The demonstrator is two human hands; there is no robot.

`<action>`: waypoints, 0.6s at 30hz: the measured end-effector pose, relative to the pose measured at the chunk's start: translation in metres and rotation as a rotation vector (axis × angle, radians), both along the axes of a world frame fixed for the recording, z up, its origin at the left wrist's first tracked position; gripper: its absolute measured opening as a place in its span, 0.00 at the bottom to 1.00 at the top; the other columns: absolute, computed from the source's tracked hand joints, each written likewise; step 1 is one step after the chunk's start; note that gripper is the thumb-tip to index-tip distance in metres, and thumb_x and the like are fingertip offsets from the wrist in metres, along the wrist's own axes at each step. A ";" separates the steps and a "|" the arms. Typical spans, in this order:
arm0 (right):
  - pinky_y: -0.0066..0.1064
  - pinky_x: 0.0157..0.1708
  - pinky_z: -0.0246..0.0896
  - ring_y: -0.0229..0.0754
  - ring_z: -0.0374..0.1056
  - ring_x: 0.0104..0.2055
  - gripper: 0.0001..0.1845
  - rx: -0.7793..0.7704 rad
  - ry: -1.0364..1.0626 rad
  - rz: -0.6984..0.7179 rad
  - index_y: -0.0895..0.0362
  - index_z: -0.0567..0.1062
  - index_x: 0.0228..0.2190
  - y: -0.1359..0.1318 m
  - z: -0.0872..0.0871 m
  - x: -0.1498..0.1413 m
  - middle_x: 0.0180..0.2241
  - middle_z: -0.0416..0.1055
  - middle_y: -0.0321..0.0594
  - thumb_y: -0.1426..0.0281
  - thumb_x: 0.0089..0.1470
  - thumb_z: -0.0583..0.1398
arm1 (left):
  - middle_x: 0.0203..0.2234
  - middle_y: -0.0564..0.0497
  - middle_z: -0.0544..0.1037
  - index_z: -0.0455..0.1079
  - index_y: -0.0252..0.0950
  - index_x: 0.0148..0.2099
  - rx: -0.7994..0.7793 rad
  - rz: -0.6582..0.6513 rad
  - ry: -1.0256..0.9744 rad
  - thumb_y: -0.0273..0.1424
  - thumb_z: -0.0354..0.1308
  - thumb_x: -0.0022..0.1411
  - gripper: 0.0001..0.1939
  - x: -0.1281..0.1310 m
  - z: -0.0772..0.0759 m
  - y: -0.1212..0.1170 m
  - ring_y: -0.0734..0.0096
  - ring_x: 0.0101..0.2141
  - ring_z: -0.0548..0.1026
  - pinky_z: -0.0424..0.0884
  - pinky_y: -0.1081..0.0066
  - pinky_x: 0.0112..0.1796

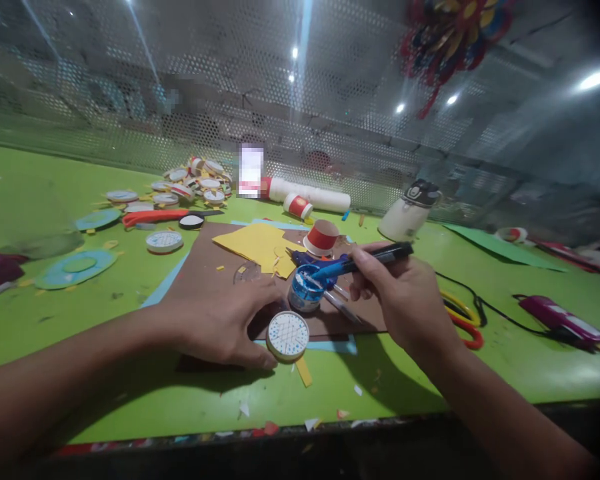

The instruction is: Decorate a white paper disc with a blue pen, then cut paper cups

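Observation:
My left hand (225, 320) curves around a small round disc (288, 335) with a white face, blue dots and thin crossing lines. The thumb is at its lower edge; some fingertips are hidden behind it. A yellow paper strip (304, 371) sticks out below the disc. Between the fingers of my right hand (400, 287) is a blue-and-black marker pen (353, 264), angled down with its tip at the mouth of a small paint jar (305, 297). The jar is open, smeared with blue, and stands just behind the disc.
Brown card (200, 267) lies under yellow paper (255, 243), a red-and-white cup piece (322, 238) and scissors. Finished-looking discs (210, 183) pile up behind. Orange-handled scissors (150, 217) lie left, a white bottle (410, 212) and purple glue gun (563, 319) right.

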State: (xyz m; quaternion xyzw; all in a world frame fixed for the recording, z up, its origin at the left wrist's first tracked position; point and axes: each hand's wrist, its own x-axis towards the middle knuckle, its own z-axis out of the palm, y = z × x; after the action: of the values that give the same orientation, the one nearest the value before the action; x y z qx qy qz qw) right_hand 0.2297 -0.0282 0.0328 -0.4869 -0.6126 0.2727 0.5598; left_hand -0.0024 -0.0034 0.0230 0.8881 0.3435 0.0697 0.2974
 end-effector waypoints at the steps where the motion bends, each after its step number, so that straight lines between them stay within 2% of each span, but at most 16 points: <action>1: 0.27 0.20 0.59 0.33 0.62 0.17 0.09 -0.026 -0.043 0.013 0.58 0.74 0.30 0.001 0.004 -0.002 0.15 0.67 0.29 0.65 0.55 0.63 | 0.49 0.48 0.71 0.65 0.40 0.54 0.002 -0.001 -0.006 0.39 0.67 0.48 0.31 0.000 0.000 0.000 0.55 0.48 0.69 0.66 0.59 0.49; 5: 0.28 0.21 0.60 0.34 0.63 0.18 0.06 -0.102 -0.208 0.080 0.59 0.75 0.28 0.008 0.010 -0.007 0.15 0.67 0.30 0.69 0.55 0.61 | 0.51 0.49 0.69 0.63 0.43 0.57 0.007 0.002 -0.030 0.40 0.67 0.48 0.34 0.000 -0.006 -0.001 0.54 0.51 0.67 0.64 0.58 0.51; 9: 0.30 0.24 0.62 0.39 0.68 0.23 0.05 -0.121 -0.324 0.098 0.56 0.80 0.29 0.016 -0.001 -0.004 0.21 0.74 0.35 0.68 0.52 0.64 | 0.49 0.50 0.69 0.68 0.45 0.52 0.033 0.000 -0.053 0.42 0.66 0.50 0.27 0.001 -0.014 0.001 0.55 0.49 0.67 0.65 0.59 0.49; 12: 0.34 0.30 0.67 0.45 0.72 0.30 0.06 -0.117 -0.355 0.078 0.53 0.82 0.30 0.019 -0.012 0.000 0.28 0.79 0.39 0.64 0.50 0.66 | 0.46 0.50 0.69 0.70 0.44 0.48 0.038 0.013 -0.054 0.42 0.66 0.50 0.22 0.002 -0.017 0.002 0.57 0.46 0.68 0.66 0.61 0.46; 14: 0.36 0.31 0.67 0.46 0.73 0.31 0.08 -0.115 -0.359 0.057 0.52 0.82 0.31 0.019 -0.017 0.001 0.29 0.80 0.39 0.62 0.50 0.67 | 0.45 0.51 0.69 0.71 0.44 0.47 0.030 0.008 -0.053 0.41 0.66 0.50 0.21 0.003 -0.018 0.004 0.58 0.45 0.68 0.66 0.62 0.45; 18: 0.34 0.33 0.67 0.44 0.73 0.31 0.10 -0.091 -0.309 -0.001 0.54 0.82 0.32 0.014 -0.014 -0.001 0.29 0.79 0.39 0.62 0.51 0.65 | 0.43 0.51 0.70 0.71 0.44 0.47 0.024 -0.013 -0.064 0.42 0.65 0.51 0.21 0.002 -0.017 0.004 0.59 0.43 0.68 0.67 0.64 0.43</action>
State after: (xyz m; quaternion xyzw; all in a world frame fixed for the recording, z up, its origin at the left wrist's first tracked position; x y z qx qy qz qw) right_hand 0.2285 -0.0141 0.0191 -0.5483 -0.6781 0.2217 0.4363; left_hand -0.0003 0.0006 0.0062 0.8911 0.3271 0.1002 0.2982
